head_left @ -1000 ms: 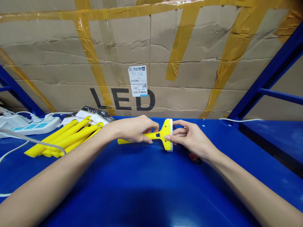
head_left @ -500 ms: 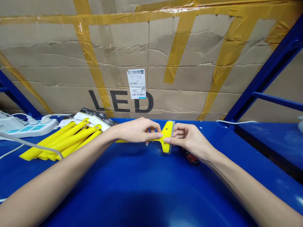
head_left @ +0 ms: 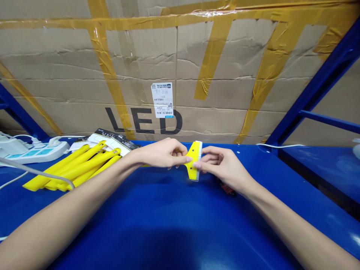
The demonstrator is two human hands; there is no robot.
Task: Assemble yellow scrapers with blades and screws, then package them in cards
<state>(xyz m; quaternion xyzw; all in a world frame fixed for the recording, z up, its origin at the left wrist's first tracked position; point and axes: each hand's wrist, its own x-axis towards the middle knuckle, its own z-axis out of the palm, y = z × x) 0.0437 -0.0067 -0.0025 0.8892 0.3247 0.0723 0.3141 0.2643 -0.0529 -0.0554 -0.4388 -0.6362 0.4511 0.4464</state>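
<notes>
Gripping a yellow scraper [head_left: 193, 160] at frame centre, the left hand [head_left: 161, 153] closes around its handle. The right hand [head_left: 222, 165] pinches the pale blade edge. More yellow scrapers [head_left: 75, 165] lie at left.

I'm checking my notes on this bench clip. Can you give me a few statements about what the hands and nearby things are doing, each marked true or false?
1. Both hands grip one yellow plastic scraper. True: the left hand holds its handle, the right hand its wide head.
2. A pile of yellow plastic handles lies right of the hands. False: it lies to their left.
3. The brown cardboard box reads "LED". True.
4. The blue metal bench top is red. False: blue.
5. A white power strip sits at far left. True.
</notes>
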